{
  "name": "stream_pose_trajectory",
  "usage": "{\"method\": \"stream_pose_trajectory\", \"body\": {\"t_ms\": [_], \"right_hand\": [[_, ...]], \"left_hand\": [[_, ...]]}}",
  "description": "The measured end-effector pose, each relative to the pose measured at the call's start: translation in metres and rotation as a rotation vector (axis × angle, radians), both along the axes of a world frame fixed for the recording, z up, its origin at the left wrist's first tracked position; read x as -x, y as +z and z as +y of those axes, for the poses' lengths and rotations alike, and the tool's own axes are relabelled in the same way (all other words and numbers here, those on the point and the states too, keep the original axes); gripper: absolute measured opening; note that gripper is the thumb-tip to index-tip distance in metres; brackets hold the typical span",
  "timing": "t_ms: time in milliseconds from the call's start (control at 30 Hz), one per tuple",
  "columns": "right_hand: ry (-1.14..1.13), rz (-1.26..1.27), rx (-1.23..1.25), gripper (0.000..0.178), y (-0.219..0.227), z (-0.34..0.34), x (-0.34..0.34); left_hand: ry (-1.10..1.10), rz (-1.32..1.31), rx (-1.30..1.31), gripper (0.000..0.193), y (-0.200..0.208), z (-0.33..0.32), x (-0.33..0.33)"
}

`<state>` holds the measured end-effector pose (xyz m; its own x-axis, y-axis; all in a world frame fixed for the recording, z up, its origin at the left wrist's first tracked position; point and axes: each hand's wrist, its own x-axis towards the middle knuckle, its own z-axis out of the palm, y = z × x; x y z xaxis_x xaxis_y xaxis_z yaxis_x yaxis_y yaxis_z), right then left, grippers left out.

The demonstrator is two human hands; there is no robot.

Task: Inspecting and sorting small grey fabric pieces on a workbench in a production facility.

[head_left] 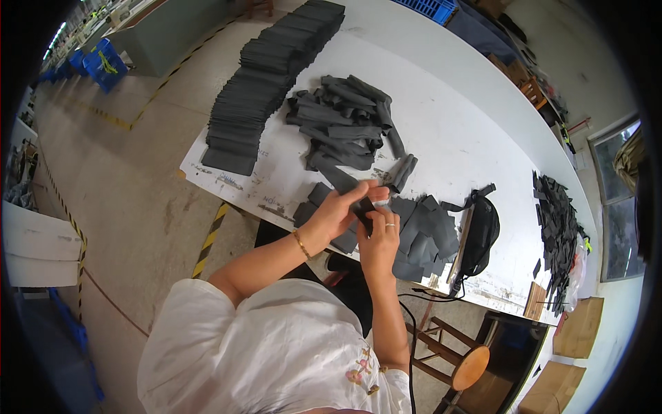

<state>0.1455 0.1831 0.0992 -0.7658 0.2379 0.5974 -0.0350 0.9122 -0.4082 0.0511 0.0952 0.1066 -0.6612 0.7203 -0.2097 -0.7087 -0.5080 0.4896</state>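
Note:
Above the near edge of a white table, my left hand and my right hand are closed on a dark grey fabric strip. It stretches from the far side of my left fingers down to my right fingertips, and my fingers hide part of it. A loose heap of similar strips lies just beyond my hands, one rolled strip apart from it. Flat dark grey pieces overlap on the table beside and under my hands.
A long row of stacked dark pieces runs along the table's left side. Right of my hands lie a black bag and, farther off, another dark heap. A wooden stool stands below the table. A black cable hangs near my right arm.

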Motion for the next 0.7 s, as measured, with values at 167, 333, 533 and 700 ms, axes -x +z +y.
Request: {"method": "stream_pose_trajectory", "body": {"t_ms": [167, 333, 533, 700], "right_hand": [[0.071, 0.017, 0.0, 0.03, 0.009, 0.0, 0.001], [0.102, 0.015, 0.027, 0.032, 0.011, -0.003, 0.008], [0.024, -0.114, 0.14, 0.03, 0.009, 0.004, -0.022], [0.085, -0.093, 0.105, 0.032, 0.016, -0.002, -0.006]], "left_hand": [[0.043, 0.093, -0.049, 0.022, -0.017, 0.004, -0.001], [0.064, 0.027, -0.065, 0.02, -0.012, 0.006, -0.006], [0.093, 0.036, -0.037, 0.019, -0.003, -0.001, 0.0], [0.024, -0.056, -0.049, 0.02, -0.008, 0.001, -0.014]]}}
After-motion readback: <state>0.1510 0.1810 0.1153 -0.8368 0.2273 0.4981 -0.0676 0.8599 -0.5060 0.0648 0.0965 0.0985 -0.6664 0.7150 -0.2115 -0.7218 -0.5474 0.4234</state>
